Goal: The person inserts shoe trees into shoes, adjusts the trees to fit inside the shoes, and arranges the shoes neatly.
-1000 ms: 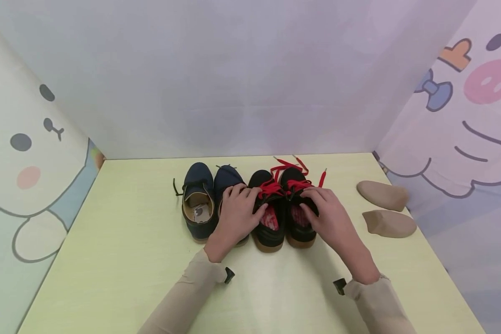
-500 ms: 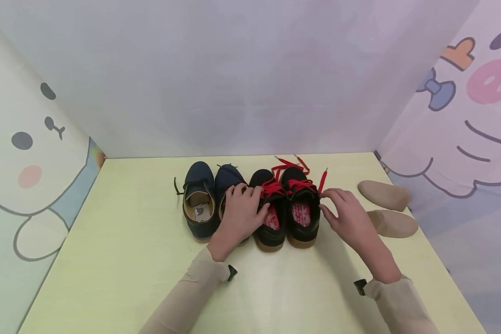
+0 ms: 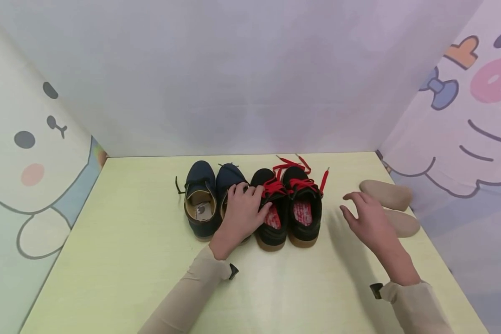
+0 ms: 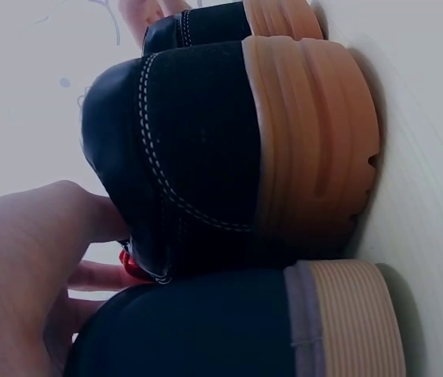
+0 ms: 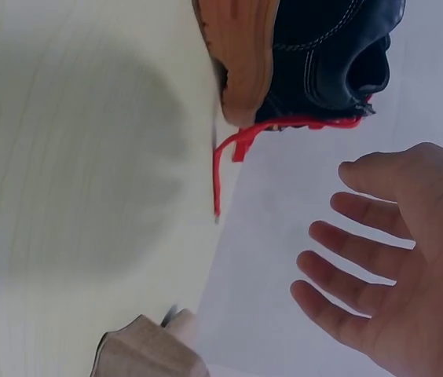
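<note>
Two black shoes with red laces stand side by side, heels toward me: a left black shoe (image 3: 272,239) and a right black shoe (image 3: 305,232). My left hand (image 3: 242,211) grips the left one's side, thumb at its opening and fingers between it and the neighbouring navy shoe (image 3: 229,176). In the left wrist view the black heel (image 4: 198,141) and its tan sole stand out beside the thumb. To the right my right hand (image 3: 371,220) hovers with fingers spread, apart from the shoes. Its fingers (image 5: 355,243) hold nothing in the right wrist view.
Another navy shoe (image 3: 200,227) stands at the left of the row. Two beige shoe-shaped pieces (image 3: 386,192) lie at the table's right side, one partly behind my right hand. Red lace ends trail on the table (image 3: 142,278). Printed cloth walls (image 3: 242,83) enclose it.
My right hand has withdrawn from the right black shoe's opening, past its outer side, and moved right into the air. The left hand stays on the left black shoe.
</note>
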A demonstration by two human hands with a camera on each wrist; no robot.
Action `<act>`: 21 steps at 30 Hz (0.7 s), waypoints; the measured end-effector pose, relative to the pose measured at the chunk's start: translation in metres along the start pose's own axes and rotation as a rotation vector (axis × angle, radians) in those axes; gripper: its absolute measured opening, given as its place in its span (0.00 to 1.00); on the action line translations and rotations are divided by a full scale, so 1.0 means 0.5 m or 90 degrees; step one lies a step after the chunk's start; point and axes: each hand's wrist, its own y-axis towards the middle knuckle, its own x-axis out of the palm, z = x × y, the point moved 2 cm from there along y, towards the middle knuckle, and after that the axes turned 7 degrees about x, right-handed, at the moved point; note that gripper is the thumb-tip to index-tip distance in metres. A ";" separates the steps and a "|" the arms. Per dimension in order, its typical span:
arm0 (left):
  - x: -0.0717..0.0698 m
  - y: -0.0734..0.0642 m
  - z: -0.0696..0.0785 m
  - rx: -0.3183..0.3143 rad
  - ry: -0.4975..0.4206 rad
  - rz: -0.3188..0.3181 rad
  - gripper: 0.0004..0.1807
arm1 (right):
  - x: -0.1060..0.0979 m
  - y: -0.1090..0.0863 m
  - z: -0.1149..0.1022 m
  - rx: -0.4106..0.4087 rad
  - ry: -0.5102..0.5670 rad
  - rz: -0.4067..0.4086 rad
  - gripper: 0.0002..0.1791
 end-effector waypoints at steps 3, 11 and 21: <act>0.000 0.000 0.000 -0.002 -0.005 0.004 0.23 | -0.003 -0.005 0.013 0.043 -0.014 -0.012 0.13; 0.000 0.000 0.001 -0.003 -0.007 0.002 0.23 | -0.007 -0.022 0.032 0.150 -0.059 -0.010 0.18; 0.001 -0.001 0.000 -0.006 -0.013 0.001 0.22 | -0.002 -0.038 0.062 0.244 -0.118 -0.014 0.21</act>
